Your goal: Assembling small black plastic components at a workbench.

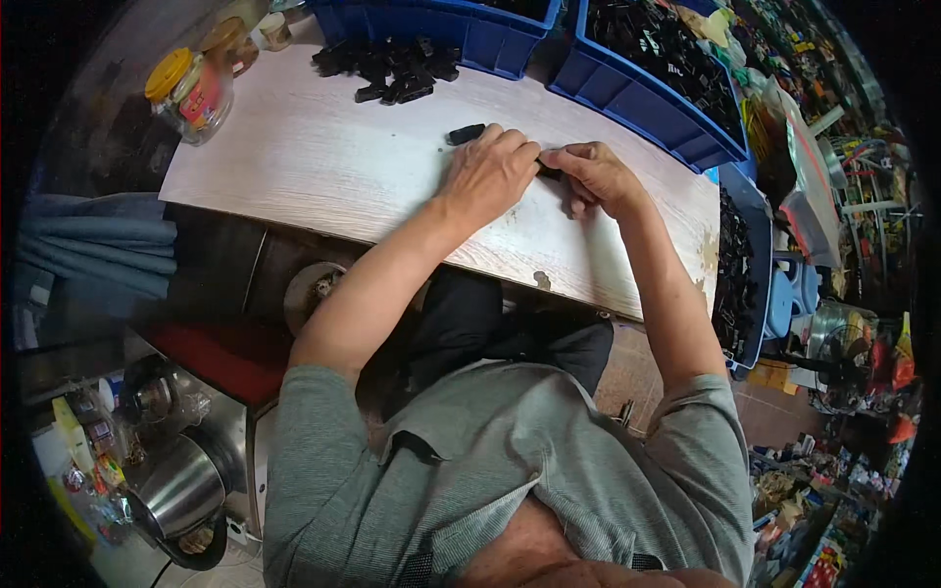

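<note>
My left hand (490, 171) lies knuckles-up on the pale wooden board (323, 157), fingers curled down over a small black part (465, 134) whose one end sticks out past my fingertips toward the far side. My right hand (596, 176) sits just beside it, fingers bent and pinched narrow on a second small black piece (549, 171) that shows only as a dark sliver between the two hands; I cannot tell its shape, nor whether it joins the part under my left hand. Both hands touch the board, near its middle and a little toward the right end. Farther off on the board, well apart from my hands, lies a loose heap of black parts (387, 69) of the same dark kind. Behind the heap stands a blue bin (470, 34), and to its right a second blue bin (647, 98) filled with more black pieces. At the board's far left corner rests a clear jar with a yellow lid (188, 93), lying tilted. My forearms come in from below, bare to the sleeves of a grey-green shirt (490, 470). Down at the lower left, below the board, sits a steel kettle (181, 490).
</note>
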`<state>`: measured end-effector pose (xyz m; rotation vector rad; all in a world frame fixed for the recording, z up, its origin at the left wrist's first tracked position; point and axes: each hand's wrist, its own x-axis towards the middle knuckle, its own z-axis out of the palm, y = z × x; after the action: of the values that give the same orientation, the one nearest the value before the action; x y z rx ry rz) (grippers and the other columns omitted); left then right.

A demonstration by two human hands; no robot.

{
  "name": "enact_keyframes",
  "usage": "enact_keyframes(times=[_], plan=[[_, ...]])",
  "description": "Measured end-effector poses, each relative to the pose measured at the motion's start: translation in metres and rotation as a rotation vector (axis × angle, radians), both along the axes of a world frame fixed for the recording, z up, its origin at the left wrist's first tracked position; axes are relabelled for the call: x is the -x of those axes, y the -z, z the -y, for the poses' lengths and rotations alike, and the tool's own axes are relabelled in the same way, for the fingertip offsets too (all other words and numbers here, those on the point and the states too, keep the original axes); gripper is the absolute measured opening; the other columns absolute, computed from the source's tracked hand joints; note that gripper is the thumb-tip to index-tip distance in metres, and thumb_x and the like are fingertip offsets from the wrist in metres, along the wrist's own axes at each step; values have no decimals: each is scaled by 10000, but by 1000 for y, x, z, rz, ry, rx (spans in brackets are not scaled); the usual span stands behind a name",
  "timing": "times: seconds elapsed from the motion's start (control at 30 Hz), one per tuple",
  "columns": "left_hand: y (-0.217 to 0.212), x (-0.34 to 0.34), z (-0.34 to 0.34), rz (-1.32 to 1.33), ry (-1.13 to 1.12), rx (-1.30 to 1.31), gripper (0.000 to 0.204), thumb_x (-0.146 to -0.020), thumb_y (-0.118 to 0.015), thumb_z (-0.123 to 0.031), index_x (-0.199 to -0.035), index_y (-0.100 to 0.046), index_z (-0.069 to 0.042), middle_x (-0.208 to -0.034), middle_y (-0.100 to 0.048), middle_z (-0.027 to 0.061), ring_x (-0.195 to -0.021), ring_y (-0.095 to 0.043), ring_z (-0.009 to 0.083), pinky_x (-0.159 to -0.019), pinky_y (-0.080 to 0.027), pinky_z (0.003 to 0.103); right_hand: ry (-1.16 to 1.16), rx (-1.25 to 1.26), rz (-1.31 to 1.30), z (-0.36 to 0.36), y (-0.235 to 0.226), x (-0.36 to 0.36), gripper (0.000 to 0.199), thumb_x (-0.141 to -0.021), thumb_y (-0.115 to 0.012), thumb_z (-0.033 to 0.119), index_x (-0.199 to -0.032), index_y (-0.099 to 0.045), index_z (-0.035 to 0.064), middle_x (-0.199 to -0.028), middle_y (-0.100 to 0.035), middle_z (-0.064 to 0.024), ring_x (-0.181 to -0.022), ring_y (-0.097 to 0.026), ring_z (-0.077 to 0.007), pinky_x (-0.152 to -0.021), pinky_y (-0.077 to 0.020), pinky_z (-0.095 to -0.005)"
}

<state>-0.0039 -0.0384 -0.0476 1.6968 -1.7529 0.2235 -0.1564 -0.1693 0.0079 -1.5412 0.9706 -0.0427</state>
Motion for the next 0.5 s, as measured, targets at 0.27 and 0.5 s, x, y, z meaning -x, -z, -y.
enact_keyframes(times=[0.27,0.5], plan=[[2,0,-3,53,-46,-49,198,-939,-674,-222,-1023,-727,-51,-981,-705,67,-935,-644,265,-822,-554,383,168,119,80,-26,2,-1,396,-936,-703,409,-1057,-712,32,-517,-446,25,-392,-470,-102,-385,-431,-275],[-1,-40,-28,77,-275,33,218,-919,-610,-137,-1065,-731,-28,-1019,-732,119,-940,-648,331,-821,-543,432,184,165,149,-27,9,5,361,-839,-814,228,-1120,-693,37,-574,-505,22,-425,-487,-99,-397,-417,-254]])
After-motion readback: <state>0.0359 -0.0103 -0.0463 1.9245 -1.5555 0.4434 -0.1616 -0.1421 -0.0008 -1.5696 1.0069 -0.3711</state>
